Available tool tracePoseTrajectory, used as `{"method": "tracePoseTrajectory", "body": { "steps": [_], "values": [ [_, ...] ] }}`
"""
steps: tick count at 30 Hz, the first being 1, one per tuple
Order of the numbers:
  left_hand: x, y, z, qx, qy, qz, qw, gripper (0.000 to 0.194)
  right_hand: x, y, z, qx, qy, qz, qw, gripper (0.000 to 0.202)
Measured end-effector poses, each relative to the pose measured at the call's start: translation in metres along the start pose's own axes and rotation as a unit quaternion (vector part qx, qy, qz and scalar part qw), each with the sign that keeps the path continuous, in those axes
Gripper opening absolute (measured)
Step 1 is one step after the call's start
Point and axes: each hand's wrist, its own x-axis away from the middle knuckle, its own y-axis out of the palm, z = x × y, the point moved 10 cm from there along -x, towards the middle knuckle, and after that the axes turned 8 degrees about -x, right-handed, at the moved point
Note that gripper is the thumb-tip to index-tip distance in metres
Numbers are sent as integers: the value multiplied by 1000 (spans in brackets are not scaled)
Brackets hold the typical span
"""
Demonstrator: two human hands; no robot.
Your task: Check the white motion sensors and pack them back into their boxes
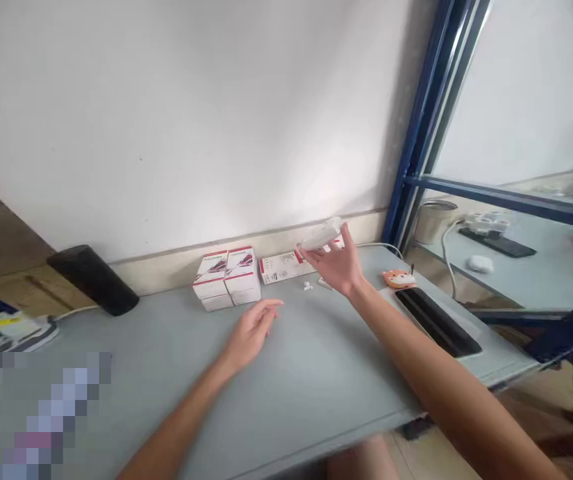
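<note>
Translucent item: the translucent item (322,235) is raised above the desk (286,373), at about 11 o'clock from the palm of the right hand (339,268); what it is, too blurred to tell
Long axis: tilted, running roughly from 8 to 2 o'clock
Right hand: nearer of the two, holding the item, digits spread wide towards its two ends
Left hand: the left hand (249,332) holds nothing visible, fingers loosely curled; the item lies at about 1 o'clock from it, well apart
White boxes: the stacked white boxes (227,279) sit at 11 o'clock from the left hand
Flat carton: the flat carton (283,268) lies beyond the item, partly hidden
Black slab: the black slab (437,322) is at 4 o'clock from the right hand
</note>
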Motion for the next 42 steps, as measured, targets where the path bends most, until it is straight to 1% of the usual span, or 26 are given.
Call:
{"method": "tracePoseTrajectory", "body": {
  "steps": [2,4,6,7,9,10,12,15,17,19,21,22,25,27,28,29,30,31,33,34,35,36,37,39,40,42],
  "values": [
    [4,6,10,-43,54,3,998,34,0,0,-10,-4,-8,1,1000,71],
    [4,9,22,-104,93,13,990,31,-1,-2,-20,-2,-16,6,1000,67],
    [-5,5,40,-181,120,37,975,31,-2,-6,-28,4,-26,17,1000,62],
    [-14,3,49,-229,121,50,964,33,-3,-8,-31,9,-31,21,999,60],
    [-41,2,64,-333,113,43,935,38,-4,-11,-35,22,-36,22,999,59],
    [-59,6,68,-386,100,20,917,42,-5,-11,-37,29,-38,19,999,59],
    [-96,7,73,-413,89,3,907,51,-5,-11,-39,44,-41,16,998,60],
    [-144,13,64,-434,57,-33,898,67,-6,-11,-43,72,-55,20,996,60],
    [-162,14,57,-443,40,-46,894,75,-6,-11,-48,103,-77,29,991,59],
    [-167,11,59,-449,36,-40,892,82,-6,-11,-57,146,-117,40,982,59],
    [-161,3,69,-451,41,-13,891,85,-5,-8,-67,197,-166,50,965,60],
    [-154,-2,77,-451,46,6,891,83,-4,-4,-71,226,-191,50,954,60],
    [-123,-14,96,-458,70,60,884,77,5,13,-76,329,-253,34,909,62],
    [-92,-20,114,-478,136,136,857,71,13,28,-67,417,-266,12,869,68],
    [-75,-23,118,-481,159,175,844,71,19,36,-59,466,-269,-3,843,71],
    [-58,-28,120,-484,176,218,829,72,25,45,-50,517,-273,-21,811,73],
    [-42,-31,119,-488,190,255,813,71,32,55,-38,570,-279,-42,771,76],
    [-28,-33,116,-491,200,280,800,71,40,63,-26,622,-289,-61,725,78],
    [-6,-39,107,-491,205,319,784,69,55,76,0,711,-312,-88,624,81],
    [3,-42,101,-490,204,334,779,67,61,79,12,744,-320,-94,580,82],
    [10,-46,96,-486,203,348,775,66,65,80,23,768,-323,-95,545,82],
    [16,-49,92,-482,205,361,772,64,68,78,32,784,-322,-94,522,82],
    [22,-52,88,-477,207,375,768,63,69,75,39,795,-317,-91,509,82],
    [31,-56,80,-464,206,394,766,63,69,67,50,809,-302,-85,496,81],
    [33,-57,76,-456,198,399,770,64,68,64,54,816,-298,-87,487,79],
    [33,-57,67,-445,176,394,785,65,69,60,63,832,-302,-103,455,69]
  ]
}}
